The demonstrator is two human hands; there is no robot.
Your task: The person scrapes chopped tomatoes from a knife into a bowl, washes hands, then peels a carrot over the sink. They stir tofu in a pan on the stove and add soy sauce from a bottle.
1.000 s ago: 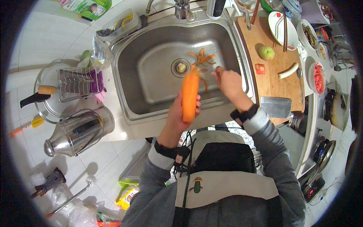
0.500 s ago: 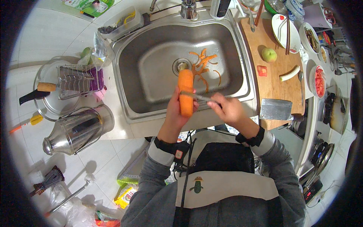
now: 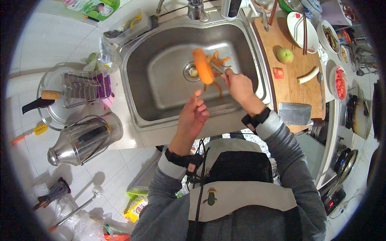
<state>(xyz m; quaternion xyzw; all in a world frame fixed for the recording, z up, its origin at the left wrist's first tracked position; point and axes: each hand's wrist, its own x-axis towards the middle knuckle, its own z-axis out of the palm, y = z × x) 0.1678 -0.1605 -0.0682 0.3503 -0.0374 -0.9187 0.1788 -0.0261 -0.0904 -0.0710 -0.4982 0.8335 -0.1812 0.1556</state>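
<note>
A thick orange carrot (image 3: 203, 67) is over the sink basin near the drain, out of my left hand; I cannot tell whether it rests on the bottom. My left hand (image 3: 194, 117) hovers at the sink's front edge, its fingers loosely bent and apart, with nothing in them. In my right hand (image 3: 241, 90) is a slim metal peeler (image 3: 218, 68), which reaches toward the carrot's right side; whether they touch is unclear. Orange carrot peels (image 3: 218, 89) lie in the steel sink (image 3: 161, 86), partly hidden behind the carrot and peeler.
Right of the sink, a wooden cutting board (image 3: 291, 90) bears a cleaver (image 3: 294, 114), a round green fruit (image 3: 285, 56), a red piece (image 3: 278, 72) and a white stalk (image 3: 308, 75). A steel flask (image 3: 86, 138) and wire rack (image 3: 81, 89) stand left. The faucet (image 3: 196, 10) rises behind.
The carrot has left my left hand and is farther away over the basin, tilted. My left hand has dropped back slightly with its fingers loosened. My right hand has moved farther forward with the peeler.
</note>
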